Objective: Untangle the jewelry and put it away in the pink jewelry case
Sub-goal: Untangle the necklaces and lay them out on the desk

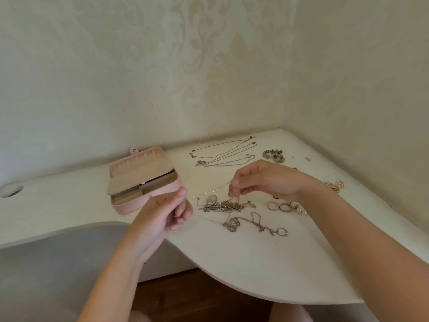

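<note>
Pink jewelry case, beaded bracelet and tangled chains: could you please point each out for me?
pink jewelry case (126, 209), head view, front pink wall.
beaded bracelet (274, 155), head view, bead cluster.
tangled chains (222, 206), head view, middle of knot.

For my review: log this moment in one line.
untangling | left hand, right hand pinch chain | tangle on desk | case open
</note>
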